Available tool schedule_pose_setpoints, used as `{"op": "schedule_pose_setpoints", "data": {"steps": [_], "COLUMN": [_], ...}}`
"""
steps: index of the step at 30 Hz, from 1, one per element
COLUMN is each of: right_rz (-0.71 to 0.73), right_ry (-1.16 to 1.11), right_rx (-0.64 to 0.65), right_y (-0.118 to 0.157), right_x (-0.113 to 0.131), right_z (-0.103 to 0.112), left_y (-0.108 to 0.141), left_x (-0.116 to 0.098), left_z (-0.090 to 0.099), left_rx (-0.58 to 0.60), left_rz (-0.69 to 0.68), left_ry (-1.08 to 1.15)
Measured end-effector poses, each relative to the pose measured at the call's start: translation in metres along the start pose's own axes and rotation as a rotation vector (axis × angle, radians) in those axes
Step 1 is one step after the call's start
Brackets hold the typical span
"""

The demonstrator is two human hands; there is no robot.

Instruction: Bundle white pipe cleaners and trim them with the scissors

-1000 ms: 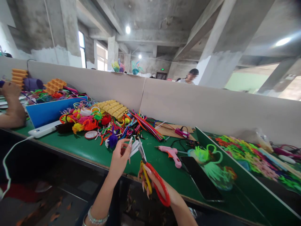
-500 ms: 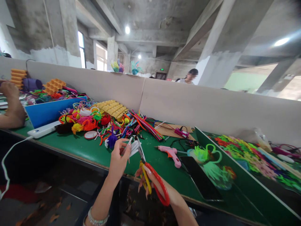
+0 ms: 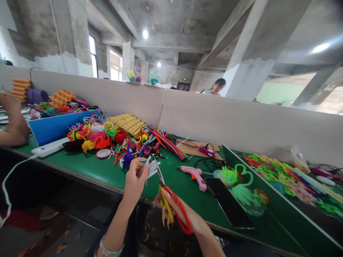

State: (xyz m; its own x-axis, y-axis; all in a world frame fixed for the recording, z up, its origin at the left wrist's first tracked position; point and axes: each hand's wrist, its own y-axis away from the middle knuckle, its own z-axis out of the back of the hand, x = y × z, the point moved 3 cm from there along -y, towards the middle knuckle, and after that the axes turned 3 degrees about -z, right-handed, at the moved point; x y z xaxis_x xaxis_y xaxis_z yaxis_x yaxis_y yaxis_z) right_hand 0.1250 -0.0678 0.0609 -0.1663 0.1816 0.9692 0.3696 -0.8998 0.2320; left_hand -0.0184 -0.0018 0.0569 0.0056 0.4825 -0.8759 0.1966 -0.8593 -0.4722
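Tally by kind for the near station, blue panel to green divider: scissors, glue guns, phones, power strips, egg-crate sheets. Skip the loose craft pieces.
Scissors: 1
Pink glue gun: 1
Black phone: 1
White power strip: 1
Yellow egg-crate sheet: 1
Total: 5

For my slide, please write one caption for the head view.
Left hand holds white strips beside scissors in the right hand, above a green table.
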Motion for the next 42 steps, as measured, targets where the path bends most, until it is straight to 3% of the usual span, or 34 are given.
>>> {"op": "schedule_pose_setpoints", "data": {"steps": [9,20,33,42], "right_rz": [-0.034,0.043,-0.091,-0.136], "right_ry": [-0.008,0.026,-0.221,-0.200], "right_rx": [0.012,-0.037,-0.102,-0.101], "right_y": [-0.006,-0.004,-0.024,-0.029], "right_x": [-0.015,-0.007,-0.029,-0.037], "right_z": [0.000,0.001,-0.006,-0.001], "left_y": [-0.001,-0.001,-0.002,-0.005], "left_x": [0.005,0.004,0.015,0.022], "left_z": [0.000,0.000,-0.005,-0.005], "left_rx": [0.004,0.016,0.059,0.063], "left_rz": [0.032,0.084,0.112,0.138], "left_ry": [0.029,0.063,0.058,0.082]}}
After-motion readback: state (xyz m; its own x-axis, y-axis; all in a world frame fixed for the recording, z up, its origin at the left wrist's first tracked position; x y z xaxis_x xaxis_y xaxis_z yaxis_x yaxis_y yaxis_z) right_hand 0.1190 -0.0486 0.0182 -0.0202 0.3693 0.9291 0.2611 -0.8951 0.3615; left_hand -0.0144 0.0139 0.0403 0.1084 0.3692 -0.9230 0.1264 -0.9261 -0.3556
